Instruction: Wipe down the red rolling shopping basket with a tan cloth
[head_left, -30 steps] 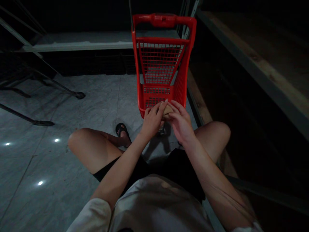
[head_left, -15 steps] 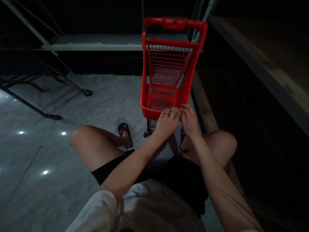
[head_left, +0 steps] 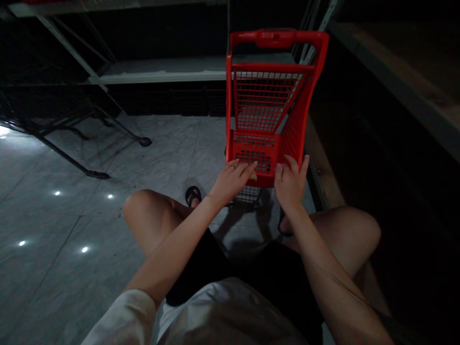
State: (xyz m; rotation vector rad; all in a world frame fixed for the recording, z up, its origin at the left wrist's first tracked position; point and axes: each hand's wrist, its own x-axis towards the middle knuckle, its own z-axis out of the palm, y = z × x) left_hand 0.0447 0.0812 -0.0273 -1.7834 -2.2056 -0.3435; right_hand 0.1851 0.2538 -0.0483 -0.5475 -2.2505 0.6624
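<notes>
We record: one bare left hand [head_left: 234, 181]; one bare right hand [head_left: 290, 186]; one thin dark finger ring [head_left: 233, 166]; one small tan object [head_left: 253, 177]; one red plastic shopping cart [head_left: 296, 132]; two black open sandals [head_left: 190, 192]; one pair of black shorts [head_left: 276, 273]; one pale short-sleeved shirt [head_left: 230, 316]; four small round white floor glints [head_left: 85, 249].

cart [head_left: 293, 139]: red (back panel [head_left: 268, 101] gridded) | small item [head_left: 253, 177]: tan | floor [head_left: 172, 151]: grey | shorts [head_left: 268, 270]: black | shirt [head_left: 233, 314]: off-white
</notes>
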